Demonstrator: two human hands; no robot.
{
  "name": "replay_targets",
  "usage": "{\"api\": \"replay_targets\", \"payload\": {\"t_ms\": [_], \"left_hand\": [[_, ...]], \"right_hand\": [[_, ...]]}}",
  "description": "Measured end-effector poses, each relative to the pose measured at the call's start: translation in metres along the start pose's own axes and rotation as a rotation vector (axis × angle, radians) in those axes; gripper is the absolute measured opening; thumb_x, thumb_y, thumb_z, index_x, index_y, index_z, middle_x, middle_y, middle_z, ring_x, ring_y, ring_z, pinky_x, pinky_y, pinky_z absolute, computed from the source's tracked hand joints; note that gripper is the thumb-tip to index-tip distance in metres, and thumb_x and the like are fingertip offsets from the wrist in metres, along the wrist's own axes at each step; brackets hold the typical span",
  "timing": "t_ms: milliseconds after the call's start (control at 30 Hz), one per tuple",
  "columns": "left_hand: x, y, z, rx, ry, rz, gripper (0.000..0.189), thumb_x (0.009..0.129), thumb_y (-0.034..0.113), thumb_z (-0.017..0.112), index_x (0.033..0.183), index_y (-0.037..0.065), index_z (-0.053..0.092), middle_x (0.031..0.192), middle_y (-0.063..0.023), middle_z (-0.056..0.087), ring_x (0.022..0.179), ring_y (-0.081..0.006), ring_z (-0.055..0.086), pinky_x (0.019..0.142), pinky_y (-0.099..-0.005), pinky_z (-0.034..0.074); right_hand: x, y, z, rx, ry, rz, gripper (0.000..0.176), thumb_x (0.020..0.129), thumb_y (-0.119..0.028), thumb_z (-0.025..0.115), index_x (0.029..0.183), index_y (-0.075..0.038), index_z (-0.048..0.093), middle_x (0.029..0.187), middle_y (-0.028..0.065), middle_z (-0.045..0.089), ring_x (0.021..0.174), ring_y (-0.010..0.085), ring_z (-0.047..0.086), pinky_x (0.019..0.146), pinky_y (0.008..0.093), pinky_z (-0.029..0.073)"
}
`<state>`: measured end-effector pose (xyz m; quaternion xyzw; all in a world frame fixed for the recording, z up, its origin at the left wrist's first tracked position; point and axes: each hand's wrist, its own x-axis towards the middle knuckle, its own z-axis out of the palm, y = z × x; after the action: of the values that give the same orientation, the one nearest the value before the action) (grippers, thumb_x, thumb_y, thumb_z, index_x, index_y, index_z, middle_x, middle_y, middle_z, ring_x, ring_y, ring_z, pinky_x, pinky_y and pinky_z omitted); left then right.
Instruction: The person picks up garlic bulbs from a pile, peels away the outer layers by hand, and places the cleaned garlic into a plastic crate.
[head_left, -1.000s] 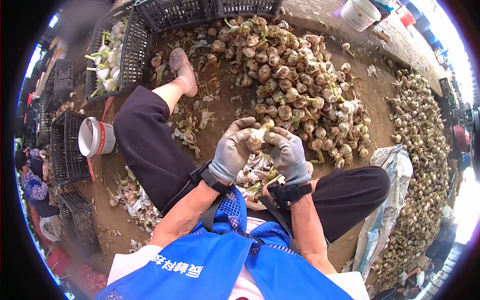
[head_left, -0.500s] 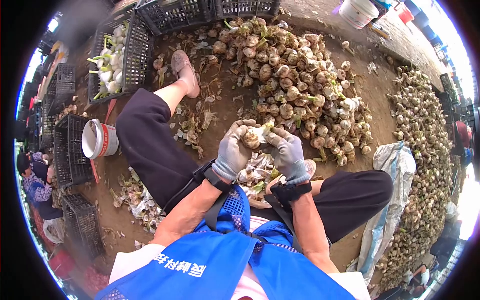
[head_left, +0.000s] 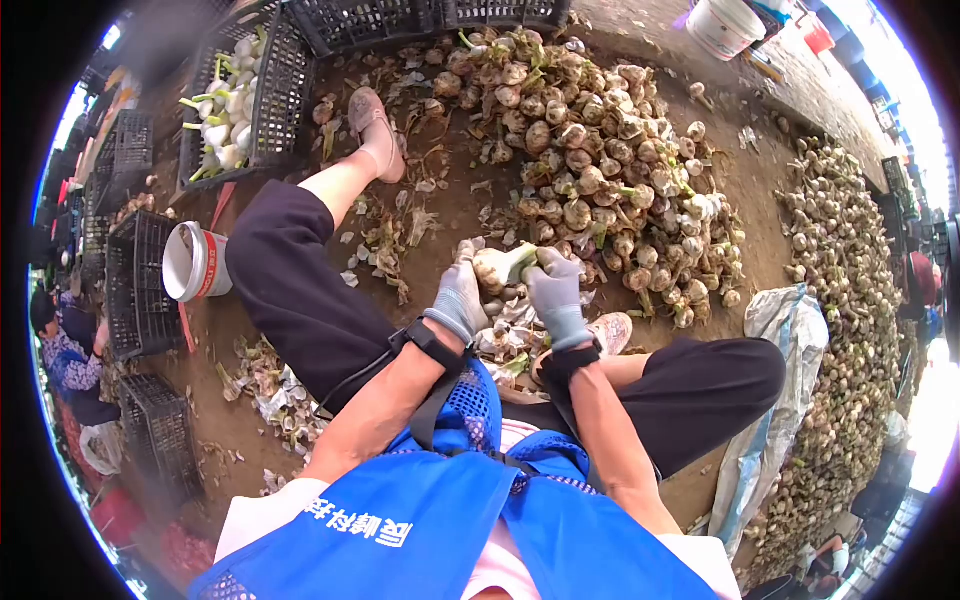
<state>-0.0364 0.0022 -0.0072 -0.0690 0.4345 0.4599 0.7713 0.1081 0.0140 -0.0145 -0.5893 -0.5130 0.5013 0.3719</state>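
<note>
Both my hands wear grey gloves and hold one garlic bulb between them, just above my knees. My left hand grips the bulb's round end. My right hand pinches its green stalk end. Peeled skins lie in a heap right under my hands. A big pile of unpeeled garlic spreads on the dirt floor beyond them.
A black crate with cleaned white bulbs stands at the upper left. A white bucket lies on its side by more black crates. Another garlic heap and a white sack are on the right. A person sits far left.
My hands have drawn closer together and slightly up with the bulb turned sideways; the view has shifted a little downward.
</note>
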Motion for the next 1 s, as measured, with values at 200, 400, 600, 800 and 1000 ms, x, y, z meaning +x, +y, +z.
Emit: {"api": "replay_targets", "payload": {"t_ms": [200,400,600,800,1000], "left_hand": [[-0.039,0.015,0.036,0.346,-0.243,0.136,0.053,0.085,0.062,0.039,0.097,0.012,0.054,0.068,-0.0001,0.059,0.052,-0.0104,0.055,0.034,-0.0188,0.033],[-0.047,0.018,0.033,0.567,-0.228,0.504,0.056,0.09,0.057,0.032,0.105,0.009,0.055,0.077,0.0036,0.054,0.059,-0.0011,0.046,0.041,-0.0153,0.033],[-0.015,0.017,0.016,0.738,-0.07,0.521,0.041,0.092,0.04,0.045,0.108,0.004,0.054,0.091,-0.0017,0.054,0.083,-0.009,0.054,0.056,-0.0195,0.047],[-0.011,0.005,0.012,0.942,-0.318,0.981,0.031,0.087,0.025,0.059,0.107,0.002,0.054,0.087,-0.0031,0.059,0.076,-0.0077,0.053,0.068,-0.0208,0.045],[-0.046,0.022,0.034,0.34,-0.557,0.441,0.034,0.092,0.031,0.048,0.083,-0.001,0.057,0.103,-0.0152,0.058,0.088,-0.0191,0.057,0.078,-0.0312,0.048]], "right_hand": [[-0.017,-0.041,-0.014,0.822,-0.312,0.216,0.021,0.081,0.0,0.049,0.099,0.004,0.058,0.088,0.0067,0.061,0.076,0.0122,0.058,0.069,0.0237,0.048],[-0.019,-0.054,-0.023,0.455,-0.232,0.168,0.021,0.077,0.002,0.052,0.094,0.004,0.063,0.085,0.0055,0.064,0.075,0.0111,0.058,0.072,0.0239,0.047],[-0.013,-0.042,-0.031,0.418,-0.233,0.115,0.02,0.073,0.003,0.053,0.091,0.003,0.063,0.089,0.0064,0.061,0.078,0.0131,0.057,0.07,0.0252,0.045],[-0.023,-0.043,-0.014,0.146,-0.264,0.05,0.017,0.075,0.004,0.051,0.087,0.001,0.062,0.084,0.0072,0.057,0.073,0.0149,0.056,0.064,0.0246,0.045],[0.009,-0.039,-0.053,-0.145,0.014,-0.112,0.01,0.074,0.0,0.051,0.079,0.001,0.06,0.08,0.0098,0.059,0.071,0.0215,0.059,0.064,0.0285,0.048]]}}
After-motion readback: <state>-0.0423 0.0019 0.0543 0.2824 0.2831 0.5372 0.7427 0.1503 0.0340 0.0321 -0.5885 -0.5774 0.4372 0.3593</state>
